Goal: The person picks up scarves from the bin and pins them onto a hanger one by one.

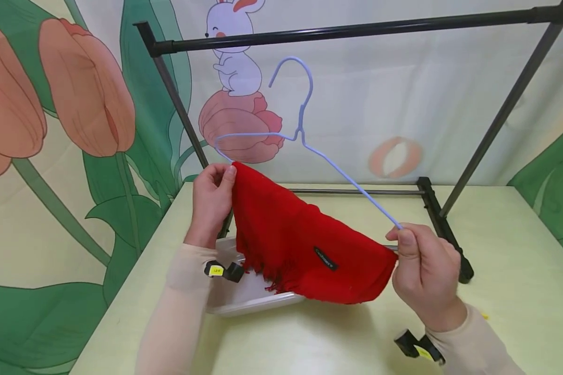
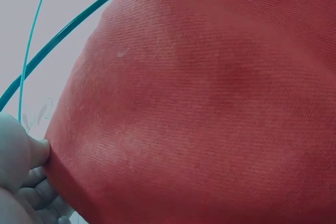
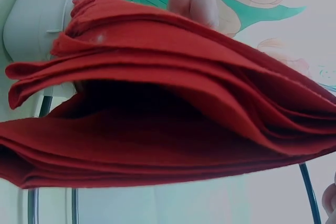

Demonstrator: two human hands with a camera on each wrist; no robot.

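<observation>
A red fringed scarf (image 1: 281, 224) with a dark label (image 1: 326, 259) is folded and hangs from a light purple wire hanger (image 1: 302, 114); it hides the hanger's lower bar. At the hanger's left end my left hand (image 1: 212, 200) pinches the scarf's upper corner between thumb and fingers. My right hand (image 1: 424, 271) grips the right end of the hanger, close beside the scarf's right edge. Stacked folds of the scarf (image 3: 157, 145) show in the right wrist view, with a gap between them. In the left wrist view, the thumb (image 2: 39, 152) presses on the cloth's edge.
A black rack stands behind the hanger, its top bar (image 1: 281, 36) above the hook and a foot (image 1: 443, 234) on the right. Under the scarf lies a white tray (image 1: 258, 307) on the pale table (image 1: 338, 349). A printed curtain (image 1: 347, 94) hangs behind.
</observation>
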